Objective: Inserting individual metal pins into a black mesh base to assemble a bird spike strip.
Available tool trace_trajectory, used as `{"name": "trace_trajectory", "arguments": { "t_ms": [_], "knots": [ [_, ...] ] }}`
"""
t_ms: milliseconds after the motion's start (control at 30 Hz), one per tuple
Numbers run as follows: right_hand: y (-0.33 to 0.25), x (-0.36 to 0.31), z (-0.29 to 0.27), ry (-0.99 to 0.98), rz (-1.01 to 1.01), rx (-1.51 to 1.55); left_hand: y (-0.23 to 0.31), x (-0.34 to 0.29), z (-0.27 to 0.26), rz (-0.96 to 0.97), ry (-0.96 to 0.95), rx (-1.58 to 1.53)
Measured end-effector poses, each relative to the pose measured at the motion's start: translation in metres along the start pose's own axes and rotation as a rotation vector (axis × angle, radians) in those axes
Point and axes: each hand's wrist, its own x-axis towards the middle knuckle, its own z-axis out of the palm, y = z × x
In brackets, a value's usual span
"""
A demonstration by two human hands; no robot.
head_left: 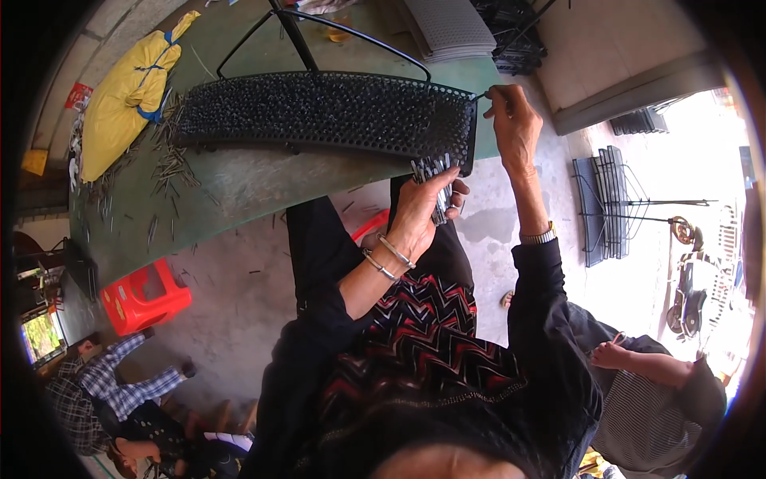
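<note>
A long black perforated panel [319, 112], its holes filled with many short dark pins over most of its length, rests on the green table. Fewer pins stand at its right end. My left hand [423, 199] is closed around a bundle of thin metal pins [435, 180] just below that end. Beside the panel's upper right corner my right hand [513, 124] is raised, thumb and fingers pinched. A thin dark pin [480, 96] seems to stick out from its fingertips toward the panel edge.
Loose pins [171, 164] lie scattered by a yellow sack [128, 104] on the green table [215, 215]. Grey perforated sheets [451, 28] are stacked at the back. A red plastic stool [144, 297] stands at left. Other people sit at lower left and lower right; black racks [602, 207] stand at right.
</note>
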Motion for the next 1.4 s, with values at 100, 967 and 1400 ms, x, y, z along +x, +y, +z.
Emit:
{"name": "trace_trajectory", "arguments": {
  "t_ms": [100,967,1400],
  "knots": [
    [-0.003,0.0,0.002,-0.07,0.075,-0.013,-0.001,0.0,0.0,0.004,-0.001,-0.001],
    [0.001,-0.004,-0.013,-0.261,-0.022,-0.327,-0.003,0.004,0.001,0.078,-0.013,0.057],
    [-0.042,-0.015,-0.022,-0.325,0.192,0.097,-0.002,0.001,0.004,0.054,0.058,0.045]
  ]
}}
